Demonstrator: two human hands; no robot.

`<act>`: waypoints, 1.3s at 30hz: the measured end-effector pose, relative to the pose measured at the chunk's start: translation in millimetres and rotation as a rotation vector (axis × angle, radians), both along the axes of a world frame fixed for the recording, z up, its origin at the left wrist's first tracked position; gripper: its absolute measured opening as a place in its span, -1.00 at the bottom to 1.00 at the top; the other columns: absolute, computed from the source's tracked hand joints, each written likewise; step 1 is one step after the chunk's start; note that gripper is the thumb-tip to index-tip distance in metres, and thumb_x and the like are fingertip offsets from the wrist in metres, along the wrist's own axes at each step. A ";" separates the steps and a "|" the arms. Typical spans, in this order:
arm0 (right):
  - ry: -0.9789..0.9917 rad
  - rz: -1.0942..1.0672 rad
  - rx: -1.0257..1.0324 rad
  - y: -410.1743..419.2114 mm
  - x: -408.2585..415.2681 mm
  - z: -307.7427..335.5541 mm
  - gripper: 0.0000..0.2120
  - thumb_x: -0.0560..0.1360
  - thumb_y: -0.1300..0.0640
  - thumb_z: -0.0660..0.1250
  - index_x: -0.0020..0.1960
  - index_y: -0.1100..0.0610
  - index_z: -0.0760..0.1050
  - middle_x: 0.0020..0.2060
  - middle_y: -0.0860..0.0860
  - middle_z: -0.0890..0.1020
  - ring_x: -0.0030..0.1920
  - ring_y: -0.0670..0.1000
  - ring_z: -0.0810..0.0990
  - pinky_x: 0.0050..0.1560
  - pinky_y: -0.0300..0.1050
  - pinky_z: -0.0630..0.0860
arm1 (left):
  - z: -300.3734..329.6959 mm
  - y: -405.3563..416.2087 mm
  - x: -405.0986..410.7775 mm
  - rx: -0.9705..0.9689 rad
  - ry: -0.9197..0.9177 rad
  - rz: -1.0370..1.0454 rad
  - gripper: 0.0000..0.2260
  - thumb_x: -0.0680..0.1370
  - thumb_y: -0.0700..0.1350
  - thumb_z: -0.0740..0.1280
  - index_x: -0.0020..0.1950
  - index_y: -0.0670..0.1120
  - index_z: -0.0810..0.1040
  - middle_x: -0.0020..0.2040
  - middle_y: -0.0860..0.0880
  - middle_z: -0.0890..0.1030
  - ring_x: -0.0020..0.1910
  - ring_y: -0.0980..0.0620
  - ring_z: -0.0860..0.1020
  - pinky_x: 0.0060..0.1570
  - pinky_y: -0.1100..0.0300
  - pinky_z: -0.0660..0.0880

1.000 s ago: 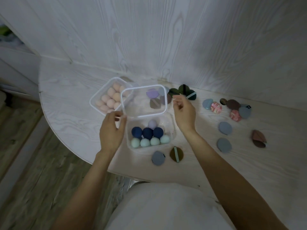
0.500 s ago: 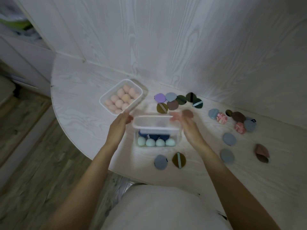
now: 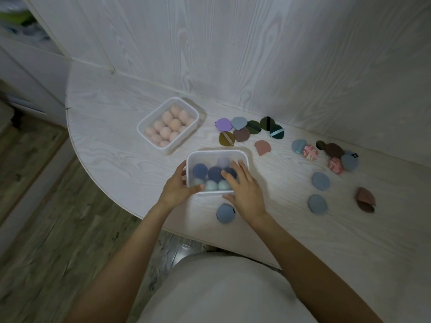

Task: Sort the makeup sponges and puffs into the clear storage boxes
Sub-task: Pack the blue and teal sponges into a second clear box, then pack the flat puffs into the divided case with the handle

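Observation:
A clear storage box point(image 3: 217, 155) with its lid lying on top holds navy, lilac and mint sponges near the table's front edge. My left hand point(image 3: 178, 185) grips its left side, thumb on the front corner. My right hand point(image 3: 243, 187) lies flat on the lid with fingers spread, thumb at the front edge. Behind and to the left stands a second lidded clear box point(image 3: 168, 125) full of pink sponges. Loose puffs lie on the table: a purple, grey, green and brown cluster point(image 3: 242, 130), a pink puff point(image 3: 262, 147), and a blue puff point(image 3: 225, 213) by my right wrist.
More puffs lie to the right: a patterned pink and grey group point(image 3: 331, 156), two blue-grey puffs point(image 3: 320, 181), and a folded brown one point(image 3: 365, 199). A white wood-grain wall backs the table point(image 3: 112, 127). The curved table edge drops to wooden floor at left.
The lid was held tilted above the box, then lowered; now it lies on the box with my right hand flat on top. A puff near the front edge is now hidden under my wrist.

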State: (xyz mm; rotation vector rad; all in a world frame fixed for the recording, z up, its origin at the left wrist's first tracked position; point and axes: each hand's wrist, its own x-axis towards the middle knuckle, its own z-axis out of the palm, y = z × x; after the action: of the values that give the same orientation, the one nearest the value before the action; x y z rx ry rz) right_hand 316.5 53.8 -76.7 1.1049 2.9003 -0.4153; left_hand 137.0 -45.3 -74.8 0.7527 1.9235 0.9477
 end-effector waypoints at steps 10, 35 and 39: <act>-0.014 0.102 -0.170 22.9 5.3 10.1 -0.23 0.36 -0.15 0.44 0.46 -0.14 0.16 0.53 0.01 -0.10 0.51 0.09 -0.24 0.43 0.25 -0.17 | 1.4 -8.2 3.1 0.087 -0.036 0.055 -0.26 0.38 -0.04 0.49 0.46 0.06 0.17 0.30 0.00 0.42 0.10 0.07 0.46 -0.08 0.33 0.41; 0.069 0.057 -0.225 2.7 -113.6 19.6 -0.39 0.51 0.02 0.32 0.47 0.10 0.16 0.39 0.13 0.26 0.30 0.16 0.34 0.25 0.01 0.37 | 6.9 -55.7 -76.9 -0.045 0.286 0.318 -0.41 0.48 0.04 0.38 0.45 0.02 0.24 0.37 -0.07 0.36 0.22 -0.06 0.43 0.12 0.06 0.43; 0.098 0.045 -0.295 10.2 -110.5 32.5 -0.45 0.53 0.05 0.30 0.46 0.07 0.19 0.44 0.13 0.20 0.38 0.18 0.24 0.32 0.05 0.27 | 15.7 -39.7 -75.4 -0.122 0.602 0.299 -0.49 0.50 -0.01 0.36 0.41 -0.05 0.32 0.42 -0.12 0.32 0.35 -0.13 0.29 0.30 -0.01 0.30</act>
State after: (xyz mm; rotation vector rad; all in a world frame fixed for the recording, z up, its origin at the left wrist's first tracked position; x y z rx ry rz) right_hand 206.0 64.0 -44.2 0.9984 2.8125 -0.8845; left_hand 61.6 -85.0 -59.0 0.7462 2.6524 0.8225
